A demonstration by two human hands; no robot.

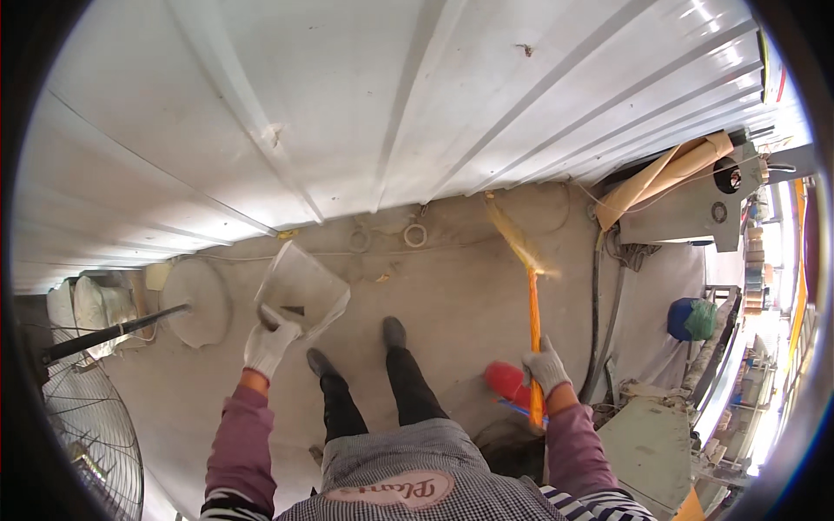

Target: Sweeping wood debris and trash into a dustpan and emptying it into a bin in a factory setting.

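My left hand [271, 344], in a whitish work glove, is closed round the dark handle of a pale dustpan [304, 280]. The pan's open side faces away from me, close to the wall foot. In my right hand [547, 368], gloved alike, is the orange stick of a broom [533, 304], gripped near its upper end. The yellowish broom bristles [514, 234] reach forward to the floor by the wall and look slightly blurred. A small scrap [382, 278] lies on the floor between dustpan and broom.
A ribbed metal wall [347, 104] rises ahead. A pale ring [415, 235] lies at its foot. To the left stand a caged fan [95, 425] and a round base with a pole [195, 304]. A red object [504, 380] sits beside my right hand; a grey machine [682, 213] and hoses [597, 304] are farther right.
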